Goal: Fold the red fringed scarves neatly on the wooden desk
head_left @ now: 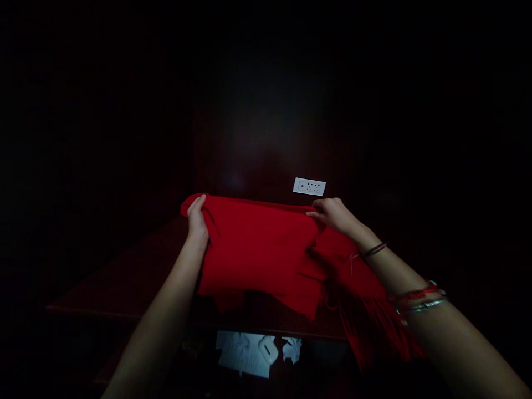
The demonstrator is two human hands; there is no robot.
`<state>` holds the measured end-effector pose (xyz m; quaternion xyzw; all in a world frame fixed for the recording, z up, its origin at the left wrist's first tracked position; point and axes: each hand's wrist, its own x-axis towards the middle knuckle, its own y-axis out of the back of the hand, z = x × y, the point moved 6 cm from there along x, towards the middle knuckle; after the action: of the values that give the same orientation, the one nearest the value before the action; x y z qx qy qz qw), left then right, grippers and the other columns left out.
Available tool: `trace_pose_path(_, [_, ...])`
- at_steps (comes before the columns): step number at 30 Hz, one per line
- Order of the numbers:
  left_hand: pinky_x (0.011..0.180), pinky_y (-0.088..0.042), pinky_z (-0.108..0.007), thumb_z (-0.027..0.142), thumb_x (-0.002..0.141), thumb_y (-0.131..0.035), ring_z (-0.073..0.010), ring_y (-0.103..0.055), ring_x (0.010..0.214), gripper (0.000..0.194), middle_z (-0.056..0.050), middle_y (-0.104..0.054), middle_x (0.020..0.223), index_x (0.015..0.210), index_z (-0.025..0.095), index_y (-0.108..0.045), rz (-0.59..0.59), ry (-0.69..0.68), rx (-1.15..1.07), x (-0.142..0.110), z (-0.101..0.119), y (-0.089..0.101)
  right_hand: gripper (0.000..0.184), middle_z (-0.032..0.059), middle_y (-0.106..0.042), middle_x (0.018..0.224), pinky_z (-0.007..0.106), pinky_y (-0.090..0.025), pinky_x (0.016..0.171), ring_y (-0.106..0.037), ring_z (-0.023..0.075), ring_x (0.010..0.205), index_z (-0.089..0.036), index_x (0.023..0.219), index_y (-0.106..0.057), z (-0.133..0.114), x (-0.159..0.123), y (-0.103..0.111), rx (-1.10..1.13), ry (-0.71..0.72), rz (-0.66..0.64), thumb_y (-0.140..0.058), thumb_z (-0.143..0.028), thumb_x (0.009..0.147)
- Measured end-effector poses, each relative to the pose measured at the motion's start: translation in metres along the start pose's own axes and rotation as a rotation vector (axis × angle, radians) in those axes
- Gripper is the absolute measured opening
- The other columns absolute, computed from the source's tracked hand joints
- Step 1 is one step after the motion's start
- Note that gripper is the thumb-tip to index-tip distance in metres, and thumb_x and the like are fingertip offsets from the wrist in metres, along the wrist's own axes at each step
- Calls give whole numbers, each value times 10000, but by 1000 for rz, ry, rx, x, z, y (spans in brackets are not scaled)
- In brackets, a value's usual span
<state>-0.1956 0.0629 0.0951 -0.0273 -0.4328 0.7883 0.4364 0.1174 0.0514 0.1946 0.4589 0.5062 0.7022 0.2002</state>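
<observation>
A red scarf with a long fringe is stretched between my two hands above a dark table. My left hand grips its upper left corner, thumb on the near side and the other fingers hidden behind the cloth. At the upper right edge, my right hand pinches the cloth between thumb and fingers. The scarf's fringed end hangs down at the right, under my right forearm and past the table's front edge. Part of the cloth near the right hand is folded and in shadow.
The scene is very dark. A white socket panel is on the wall behind the scarf. The table's front edge runs below the cloth. Lower down lie paper sheets, a small white case and a crumpled white piece.
</observation>
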Motion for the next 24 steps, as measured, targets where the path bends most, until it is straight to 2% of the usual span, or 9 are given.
trace_pose_path(3, [617, -429, -234, 305, 536, -615, -112, -534, 604, 205, 30, -552, 625, 637, 169, -500, 23, 50, 28, 4, -11, 5, 202, 86, -611, 714, 228, -321, 552, -541, 153, 644, -150, 776, -599, 34, -16, -23, -110, -142, -59, -427, -255, 789])
trace_pose_path(5, [617, -432, -223, 278, 523, -623, -95, -526, 572, 197, 43, -545, 605, 616, 170, -488, 34, 68, 8, 5, -17, 7, 193, 96, -609, 718, 231, -328, 558, -547, 157, 658, -140, 778, -590, 53, -25, -26, -104, -245, -34, -414, -220, 785])
trace_pose_path(8, [604, -430, -210, 273, 512, -633, -89, -521, 561, 198, 47, -548, 601, 603, 172, -489, 59, 85, 6, 6, -21, 13, 161, 59, -595, 706, 224, -350, 563, -531, 142, 644, -146, 751, -557, 61, -32, -15, 175, -242, 77, -466, -278, 754])
trace_pose_path(11, [573, -416, -204, 307, 494, -649, -98, -512, 558, 224, 41, -551, 592, 605, 165, -515, 48, 99, 146, 11, -21, 26, 264, 15, -562, 666, 218, -369, 530, -504, 119, 593, -154, 711, -506, 59, -36, -7, 562, -150, 132, -496, -418, 711])
trace_pose_path(13, [547, -396, -198, 341, 487, -659, -102, -492, 545, 244, 33, -543, 574, 586, 156, -534, -19, 82, 317, 16, -16, 31, 289, 7, -548, 638, 218, -371, 513, -496, 115, 572, -156, 697, -496, 64, -39, -12, 612, -150, 90, -488, -445, 709])
trace_pose_path(15, [531, -374, -197, 369, 487, -663, -115, -478, 550, 252, 21, -541, 566, 562, 155, -555, -149, 68, 513, 17, -7, 27, 245, 22, -554, 636, 227, -374, 532, -506, 124, 586, -153, 704, -518, 77, -44, -21, 440, -221, 14, -501, -397, 718])
trace_pose_path(18, [557, -368, -214, 382, 492, -662, -149, -477, 583, 223, 7, -551, 557, 528, 180, -574, -432, 64, 778, 1, 6, 2, 169, 99, -589, 781, 263, -387, 632, -540, 176, 729, -134, 781, -575, 90, -48, -38, 123, -316, -128, -576, -268, 678])
trace_pose_path(20, [620, -377, -237, 398, 536, -632, -173, -487, 629, 203, -2, -569, 584, 535, 200, -583, -638, -3, 920, -21, 16, -26, 282, 141, -557, 962, 293, -382, 730, -512, 218, 894, -132, 904, -578, 71, -44, -45, 108, -243, -160, -614, -246, 648])
trace_pose_path(24, [718, -364, -268, 401, 719, -467, -180, -509, 703, 241, -21, -583, 694, 652, 211, -598, -1026, -244, 1143, -77, 31, -82, 433, 100, -504, 1091, 292, -353, 838, -458, 179, 1001, -162, 1092, -486, -32, -28, -40, 504, 216, -33, -544, -368, 715])
